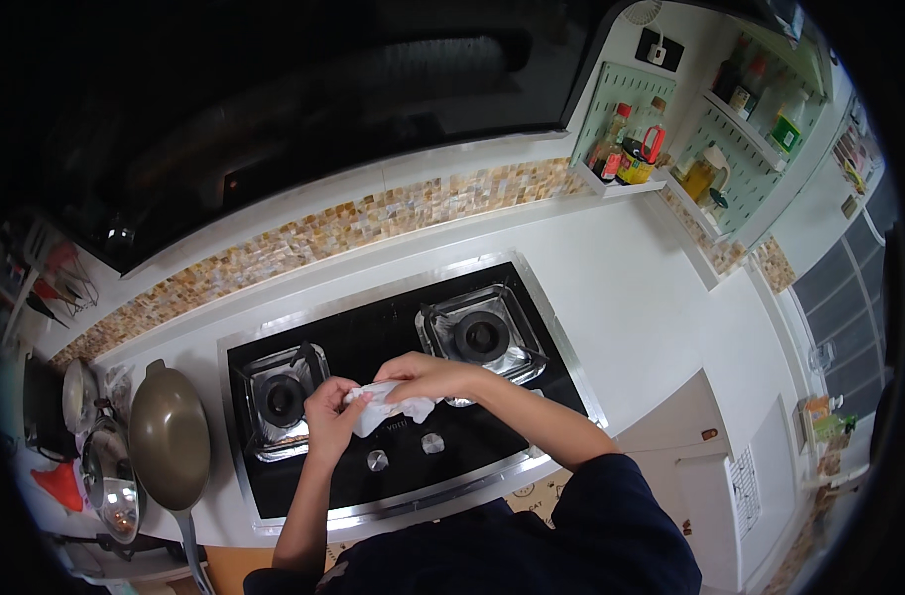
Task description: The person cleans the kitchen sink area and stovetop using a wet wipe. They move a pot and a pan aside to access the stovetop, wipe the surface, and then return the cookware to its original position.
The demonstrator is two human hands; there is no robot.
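A crumpled white cloth or tissue [381, 407] is held between both hands above the middle of the black gas hob [370, 327]. My left hand [333, 413] pinches its left side, near the left burner [282, 400]. My right hand [422, 378] grips its top and right part, below and left of the right burner [482, 336]. Foil-like liners surround both burners. Two round metal knobs [378, 460] sit on the hob's front part, just below the cloth. The fingertips are partly hidden in the folds.
A wok-shaped pan [169, 431] lies left of the hob, its handle over the counter's front edge. Beside it are a glass lid [114, 476] and a red item [58, 485]. Sauce bottles [608, 145] stand on a wall shelf at upper right. A dark range hood [311, 111] overhangs the back.
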